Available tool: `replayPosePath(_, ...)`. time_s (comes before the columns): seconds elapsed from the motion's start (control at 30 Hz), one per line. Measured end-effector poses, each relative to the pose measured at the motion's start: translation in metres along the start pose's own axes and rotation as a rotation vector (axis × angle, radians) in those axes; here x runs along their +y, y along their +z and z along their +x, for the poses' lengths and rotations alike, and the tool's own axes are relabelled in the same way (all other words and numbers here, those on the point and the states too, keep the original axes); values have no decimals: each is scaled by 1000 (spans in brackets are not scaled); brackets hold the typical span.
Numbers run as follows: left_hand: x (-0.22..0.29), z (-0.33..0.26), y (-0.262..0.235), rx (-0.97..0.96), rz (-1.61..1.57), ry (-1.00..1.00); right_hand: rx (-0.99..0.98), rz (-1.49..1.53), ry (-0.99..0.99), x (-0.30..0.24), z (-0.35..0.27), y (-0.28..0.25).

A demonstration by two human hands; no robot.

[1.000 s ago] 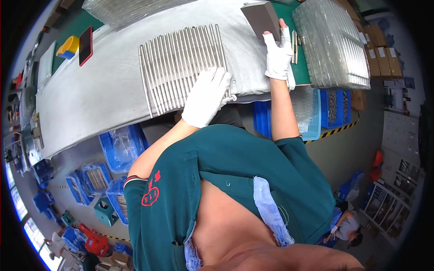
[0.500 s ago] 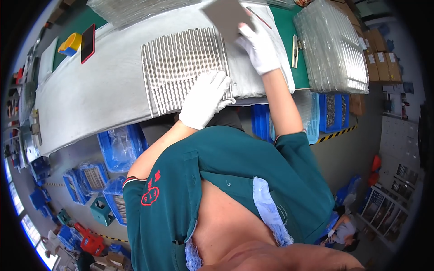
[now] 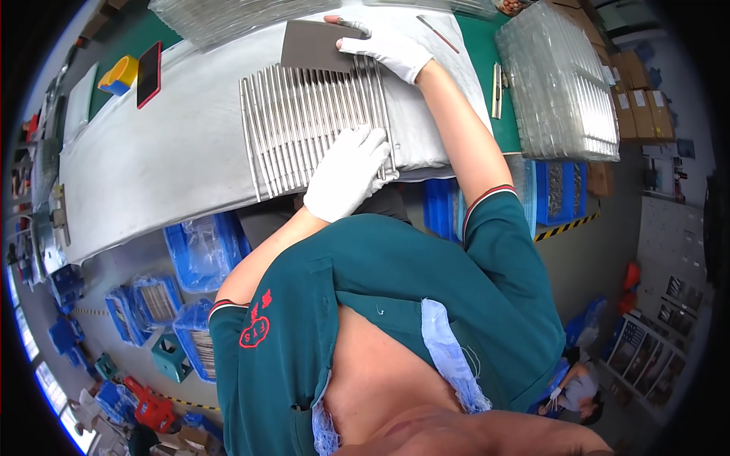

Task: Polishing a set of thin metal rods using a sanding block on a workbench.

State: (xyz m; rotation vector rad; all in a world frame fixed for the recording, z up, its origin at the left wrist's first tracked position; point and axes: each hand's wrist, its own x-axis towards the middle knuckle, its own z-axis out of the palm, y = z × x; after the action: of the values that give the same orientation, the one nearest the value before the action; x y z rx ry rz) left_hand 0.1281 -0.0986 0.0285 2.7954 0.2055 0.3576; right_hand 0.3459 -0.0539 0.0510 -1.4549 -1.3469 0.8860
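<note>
Left hand [image 3: 346,173], gloved, fingers spread flat on near edge of rod row [image 3: 312,121], mid-table [image 3: 152,167]. Right hand [image 3: 386,52] grips grey plate [image 3: 313,45] at row's far edge. Clear trays [image 3: 561,80] right; phone [image 3: 148,74] far left.

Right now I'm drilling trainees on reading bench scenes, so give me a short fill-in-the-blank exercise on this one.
1. Both hands wear ___ gloves.
2. The left hand lies flat on a row of metal ___, near its front edge.
3. The right hand holds a flat grey ___ at the row's far edge.
4. The red phone lies beside a ___ block.

Missing words: white; rods; plate; yellow
</note>
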Motion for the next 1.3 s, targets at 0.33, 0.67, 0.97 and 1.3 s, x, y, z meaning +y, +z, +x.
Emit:
replayPosePath(0.33, -3, -1, 6, 192, -121, 121, 77, -248, -11, -6, -84, -51)
replayPosePath(0.67, -2, -1, 6, 175, -120, 118, -97, -143, 20, -17, -95, -33)
replayPosePath(0.97, -1, -1, 7, 129, -113, 87, -65, -140, 101, -20, -103, -27)
replayPosePath(1.3, -2, -4, 13, 217, -36, 77, 851, 172, -141, 14, -114, -36)
